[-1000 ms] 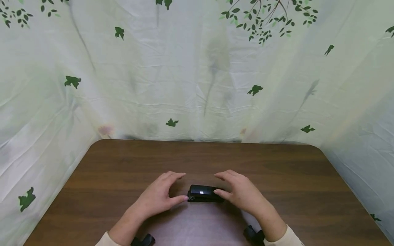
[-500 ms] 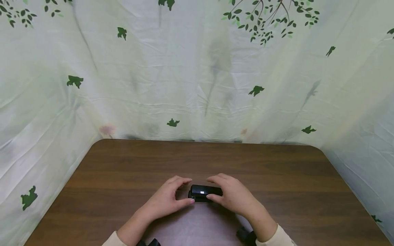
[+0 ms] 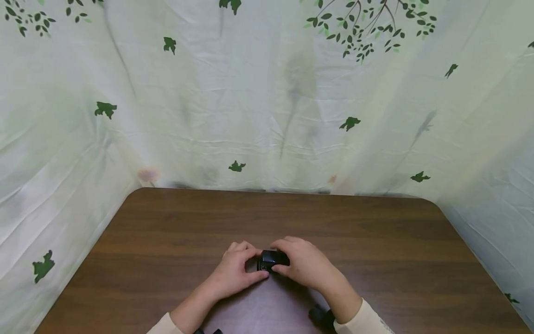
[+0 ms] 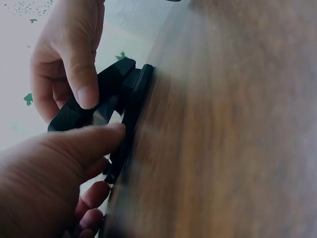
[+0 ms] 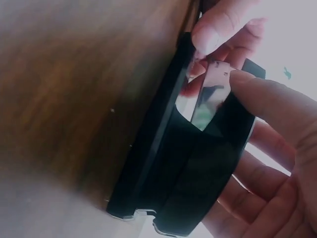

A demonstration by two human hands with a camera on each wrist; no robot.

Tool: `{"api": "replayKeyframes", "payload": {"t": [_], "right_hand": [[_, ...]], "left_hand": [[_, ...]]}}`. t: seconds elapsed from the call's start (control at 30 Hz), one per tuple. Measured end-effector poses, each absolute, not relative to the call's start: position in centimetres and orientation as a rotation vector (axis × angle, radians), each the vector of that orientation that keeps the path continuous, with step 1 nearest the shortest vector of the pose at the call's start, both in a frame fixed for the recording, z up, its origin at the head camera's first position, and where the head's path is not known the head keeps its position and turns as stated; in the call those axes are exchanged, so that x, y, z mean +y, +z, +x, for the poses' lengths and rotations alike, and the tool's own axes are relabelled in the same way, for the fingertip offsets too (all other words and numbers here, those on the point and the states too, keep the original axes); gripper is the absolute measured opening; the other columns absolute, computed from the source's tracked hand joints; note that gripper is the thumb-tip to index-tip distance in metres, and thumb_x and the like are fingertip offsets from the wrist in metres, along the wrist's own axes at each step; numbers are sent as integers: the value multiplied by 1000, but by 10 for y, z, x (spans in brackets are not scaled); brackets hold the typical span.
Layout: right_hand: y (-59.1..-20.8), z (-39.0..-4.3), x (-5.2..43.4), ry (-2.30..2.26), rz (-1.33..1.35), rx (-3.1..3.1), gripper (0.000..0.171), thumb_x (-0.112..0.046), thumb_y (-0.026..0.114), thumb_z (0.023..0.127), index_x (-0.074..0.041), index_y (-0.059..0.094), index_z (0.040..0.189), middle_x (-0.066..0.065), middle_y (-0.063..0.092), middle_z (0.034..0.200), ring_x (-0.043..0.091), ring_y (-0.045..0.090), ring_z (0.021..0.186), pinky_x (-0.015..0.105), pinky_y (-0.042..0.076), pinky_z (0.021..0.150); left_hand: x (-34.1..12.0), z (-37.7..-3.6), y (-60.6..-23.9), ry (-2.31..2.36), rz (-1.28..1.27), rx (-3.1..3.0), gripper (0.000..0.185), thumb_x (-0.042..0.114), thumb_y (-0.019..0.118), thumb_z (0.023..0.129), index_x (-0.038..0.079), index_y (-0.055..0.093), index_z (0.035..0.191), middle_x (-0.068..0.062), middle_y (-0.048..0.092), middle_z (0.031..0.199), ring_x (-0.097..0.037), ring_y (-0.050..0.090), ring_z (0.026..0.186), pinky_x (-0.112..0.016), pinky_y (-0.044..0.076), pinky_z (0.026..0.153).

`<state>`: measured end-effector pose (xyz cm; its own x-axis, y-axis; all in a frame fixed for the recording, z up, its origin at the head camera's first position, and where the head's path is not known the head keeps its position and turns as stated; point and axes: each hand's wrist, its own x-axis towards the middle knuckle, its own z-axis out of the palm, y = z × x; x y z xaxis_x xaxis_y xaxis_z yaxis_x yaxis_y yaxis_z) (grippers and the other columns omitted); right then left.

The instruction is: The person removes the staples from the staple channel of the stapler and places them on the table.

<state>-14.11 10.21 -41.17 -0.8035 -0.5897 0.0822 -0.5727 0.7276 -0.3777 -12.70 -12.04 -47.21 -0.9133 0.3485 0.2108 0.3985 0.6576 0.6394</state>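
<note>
A small black stapler [image 3: 270, 260] lies on the brown wooden table [image 3: 375, 241], near its front middle. My left hand [image 3: 252, 264] curls round the stapler's left end, with the thumb against its base [image 4: 106, 136]. My right hand [image 3: 288, 260] covers the right part from above, thumb on the near side and fingers over the far side. In the right wrist view the black stapler [image 5: 198, 168] shows a shiny metal part [image 5: 208, 99], and my right thumb [image 5: 267, 104] presses beside it. Most of the stapler's top is hidden under the fingers.
A pale curtain [image 3: 267, 116] printed with green leaves closes the table on the back, left and right. A black wrist-worn device [image 3: 321, 317] shows by my right cream sleeve [image 3: 359, 320]. Bare tabletop lies to both sides and behind the hands.
Both hands have closed in on the stapler from either side. The right hand slid left over its top, and the left fingers curled round its end.
</note>
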Motion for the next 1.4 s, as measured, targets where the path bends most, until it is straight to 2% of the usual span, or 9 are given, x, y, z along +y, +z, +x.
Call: {"api": "replayKeyframes", "payload": {"t": [0.4,0.73,1.0,1.4], "right_hand": [[-414,-141,106,-442,-907,2914,34,-25,86,81,-17,72,112,-3,71,104,16,65,97,39,55,86],[-416,-141,107,-420,-967,2933,30,-25,86,82,-15,70,106,-4,70,99,15,64,92,37,55,83],[-416,-144,111,-466,-928,2904,31,-27,84,84,-16,69,108,-5,70,103,13,64,94,36,55,85],[-407,-148,122,-628,-892,2811,35,-26,85,84,-16,69,115,-5,71,105,9,63,90,34,54,84]], "left_hand": [[-115,-127,-476,-1006,-585,-2805,36,35,89,78,19,76,108,12,63,100,-11,50,97,-36,38,86],[-115,-126,-473,-1027,-571,-2842,36,34,88,79,18,76,109,12,63,101,-11,50,98,-39,39,89],[-115,-126,-471,-1030,-563,-2847,31,34,88,78,22,75,103,14,61,98,-10,49,97,-38,39,89],[-114,-125,-470,-1033,-569,-2847,30,33,87,79,24,76,106,13,60,97,-9,47,95,-36,38,88]]}}
